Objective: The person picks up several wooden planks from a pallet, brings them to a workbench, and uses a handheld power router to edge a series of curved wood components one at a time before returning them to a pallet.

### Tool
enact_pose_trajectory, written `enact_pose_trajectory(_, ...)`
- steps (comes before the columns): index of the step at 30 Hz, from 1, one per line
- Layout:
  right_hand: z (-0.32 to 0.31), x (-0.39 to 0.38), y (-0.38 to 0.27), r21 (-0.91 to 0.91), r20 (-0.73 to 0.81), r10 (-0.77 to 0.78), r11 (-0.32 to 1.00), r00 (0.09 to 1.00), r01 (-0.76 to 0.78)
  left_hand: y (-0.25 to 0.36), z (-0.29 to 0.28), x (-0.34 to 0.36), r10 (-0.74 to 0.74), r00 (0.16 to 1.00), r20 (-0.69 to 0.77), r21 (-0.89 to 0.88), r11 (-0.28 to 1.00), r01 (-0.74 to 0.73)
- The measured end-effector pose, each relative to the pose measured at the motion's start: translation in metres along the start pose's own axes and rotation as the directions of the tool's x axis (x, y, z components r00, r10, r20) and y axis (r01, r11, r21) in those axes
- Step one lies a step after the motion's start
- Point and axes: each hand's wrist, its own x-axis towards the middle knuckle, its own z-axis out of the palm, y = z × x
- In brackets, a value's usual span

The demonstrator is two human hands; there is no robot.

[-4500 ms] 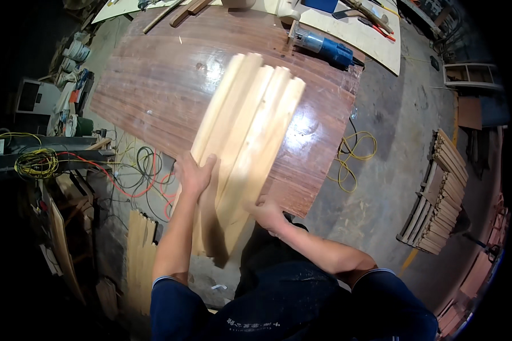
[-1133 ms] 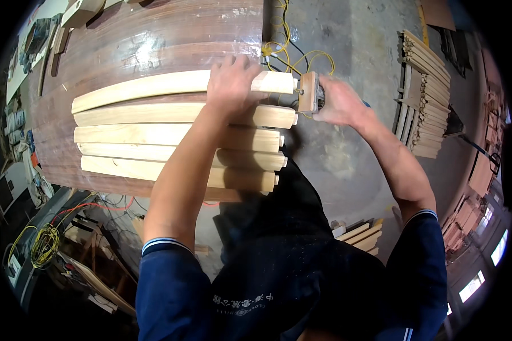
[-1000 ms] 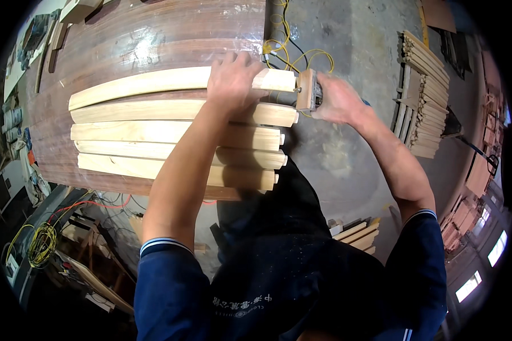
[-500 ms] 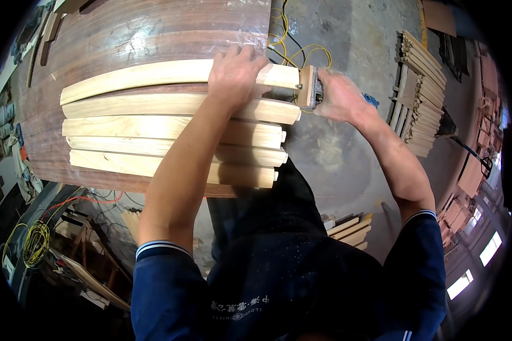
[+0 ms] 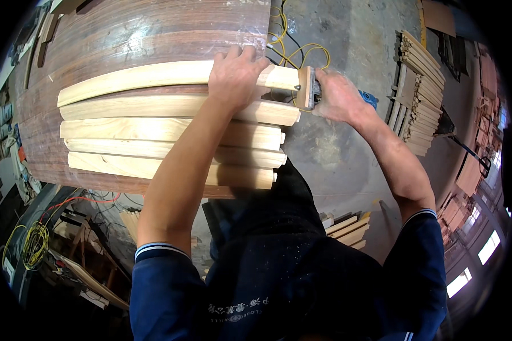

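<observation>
My left hand (image 5: pixel 236 77) is closed over the uppermost curved pale wooden slat (image 5: pixel 128 79) near its right end. My right hand (image 5: pixel 338 96) grips a blue power tool (image 5: pixel 367 99), mostly hidden by the hand, with its square wooden base plate (image 5: pixel 306 88) held upright against that slat's end, where a small bit shows. Several more slats (image 5: pixel 125 128) lie side by side below, with small tenons at their right ends; my left forearm crosses over them. They rest on a brown laminate board (image 5: pixel 96 40), whose right edge they overhang.
Yellow cords (image 5: pixel 316 50) lie on the concrete floor beyond the board. Stacked slats (image 5: pixel 424 85) stand at right; more slats (image 5: pixel 347 230) are near my legs. A coiled cable (image 5: pixel 35 244) sits at lower left. Offcuts (image 5: pixel 48 34) lie on the board's far left.
Earlier both hands held the slats as a bundle; now they lie in a row and my right hand holds the tool. Over the last second the view shifted slightly, with hands nearly still.
</observation>
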Motion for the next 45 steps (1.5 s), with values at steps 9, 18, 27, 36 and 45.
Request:
enact_pose_trajectory(9,0.0,0.011,0.011,0.018,-0.028,-0.03,0.999,0.999,0.031,-0.001,0.003,0.001,0.028,0.998,-0.048,0.009,1.0,-0.027)
enact_pose_trajectory(18,-0.007,0.032,0.02,0.016,0.031,0.003,1.0,1.0,-0.004,0.0,0.004,0.001,0.023,0.998,-0.054,0.032,0.999,-0.021)
enact_pose_trajectory(27,-0.019,0.043,0.017,0.005,0.089,0.007,1.0,0.996,-0.008,-0.003,0.01,0.001,0.05,0.988,-0.146,0.045,0.998,-0.044)
enact_pose_trajectory(36,-0.021,0.054,0.028,0.114,0.16,0.002,0.993,0.987,-0.02,-0.005,0.013,0.002,0.05,0.994,-0.094,0.069,0.997,-0.044)
enact_pose_trajectory(45,-0.034,0.057,0.029,0.194,0.237,-0.016,0.981,0.971,-0.031,0.003,-0.003,0.004,-0.016,0.998,0.059,0.022,1.0,0.014)
